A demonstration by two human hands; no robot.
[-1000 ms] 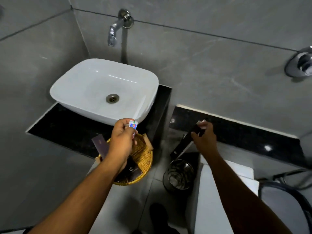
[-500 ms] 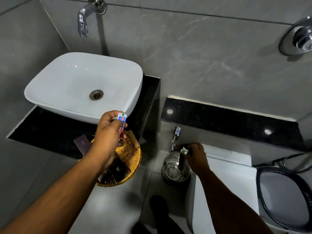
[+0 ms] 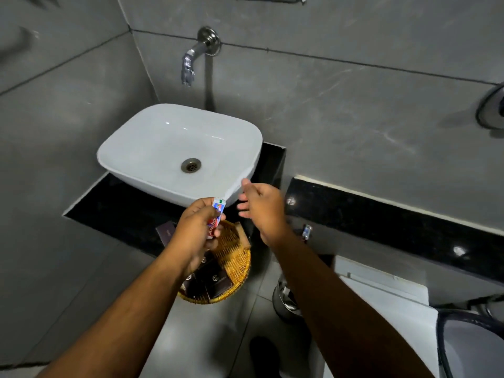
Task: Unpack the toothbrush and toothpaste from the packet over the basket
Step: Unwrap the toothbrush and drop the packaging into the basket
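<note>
My left hand [image 3: 197,230] grips a small red, white and blue toothpaste tube [image 3: 216,217], held upright over the round wicker basket [image 3: 237,257]. The basket stands on the black counter and holds several dark sachets [image 3: 215,279]. My right hand [image 3: 263,207] hovers just right of the tube, fingers spread, holding nothing. No toothbrush shows in either hand.
A white basin [image 3: 163,148] sits on the black counter [image 3: 114,211] under a wall tap [image 3: 191,64]. A steel waste bin [image 3: 286,301] stands on the floor at lower right, beside a white cistern [image 3: 381,296] and toilet seat [image 3: 469,345]. A black ledge [image 3: 395,214] runs right.
My right hand dropped the dark packet into the steel bin, then rose empty and moved left next to the toothpaste tube. The left hand kept hold of the tube over the basket.
</note>
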